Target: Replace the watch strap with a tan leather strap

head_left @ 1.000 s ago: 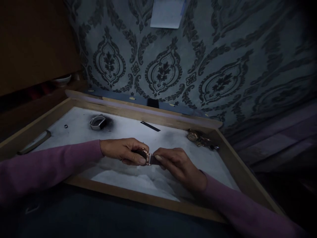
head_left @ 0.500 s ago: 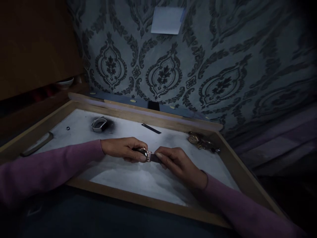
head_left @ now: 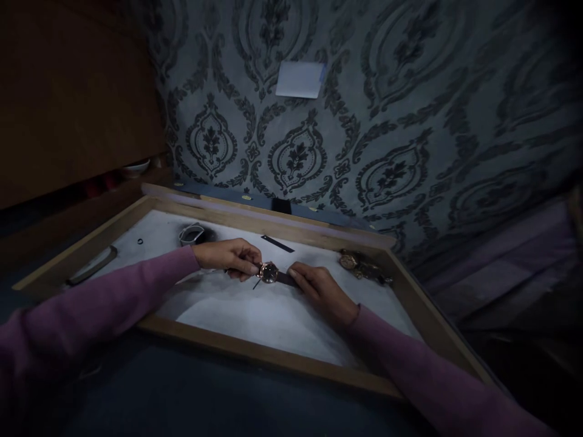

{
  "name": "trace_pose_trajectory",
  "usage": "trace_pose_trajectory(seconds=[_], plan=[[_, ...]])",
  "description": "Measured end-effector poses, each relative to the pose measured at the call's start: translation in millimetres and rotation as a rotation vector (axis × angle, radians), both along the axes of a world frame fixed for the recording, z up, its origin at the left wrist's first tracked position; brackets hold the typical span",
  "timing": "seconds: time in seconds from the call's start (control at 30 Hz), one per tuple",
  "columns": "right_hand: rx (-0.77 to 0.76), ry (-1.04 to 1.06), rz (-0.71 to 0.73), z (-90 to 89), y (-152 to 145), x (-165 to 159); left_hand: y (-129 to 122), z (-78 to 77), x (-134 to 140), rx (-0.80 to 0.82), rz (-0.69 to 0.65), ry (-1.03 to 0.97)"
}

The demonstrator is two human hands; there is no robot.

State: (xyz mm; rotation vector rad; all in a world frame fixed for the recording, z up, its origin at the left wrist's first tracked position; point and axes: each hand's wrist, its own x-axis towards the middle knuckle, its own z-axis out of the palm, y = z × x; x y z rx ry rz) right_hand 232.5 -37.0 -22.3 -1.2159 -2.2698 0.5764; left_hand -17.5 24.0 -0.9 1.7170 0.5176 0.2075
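Note:
Between my two hands is a wristwatch with a dark dial and a rose-gold coloured case, its face turned up. My left hand pinches it at the left side of the case. On the other side my right hand is closed on the dark strap. A thin dark sliver pokes out below the case; I cannot make out what it is. Both hands are above the white bottom of a shallow wooden tray.
A dark flat strip lies behind my hands. To the left are a grey watch, a small black ring and a curved strap. Several watches lie in a heap at the right. A patterned wall carries a white card.
The watch has turned so its dial faces up and shows. My left fingers have shifted off the dial to the case's left side. The camera view has tilted up somewhat.

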Motion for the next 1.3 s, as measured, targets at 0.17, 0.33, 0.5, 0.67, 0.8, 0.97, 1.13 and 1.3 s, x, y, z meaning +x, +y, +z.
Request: trace_pose_trajectory(seconds=[0.17, 0.33, 0.5, 0.67, 0.8, 0.97, 1.13, 1.3], plan=[[0.022, 0.059, -0.102, 3.4, -4.5, -12.2, -8.2, -0.6, 4.2, 0.005, 0.020, -0.022], [-0.051, 0.248, -0.107, 1.9, -9.5, -35.4, -18.8, -4.0, 12.6, -0.029, 0.015, -0.046], [-0.224, 0.501, -0.113, -1.1, -1.3, -46.0, -19.1, -6.5, 13.9, -0.089, 0.047, -0.089], [-0.358, 0.735, -0.169, 2.2, 10.5, -47.5, -11.1, -5.0, 7.7, -0.098, 0.080, -0.127], [-0.446, 0.875, -0.178, 2.3, 11.7, -45.3, -4.7, -4.6, 1.7, -0.111, 0.109, -0.129], [-0.493, 0.972, -0.182, 3.4, 12.0, -38.4, 0.4, -8.4, -2.0, -0.139, 0.134, -0.144], [-0.502, 1.014, -0.194, 4.7, 13.7, -32.8, 3.0, -12.1, -2.9, -0.187, 0.164, -0.168], [-0.479, 1.024, -0.230, 1.5, 18.2, -28.5, 6.0, -15.5, -4.4, -0.171, 0.187, -0.173]])
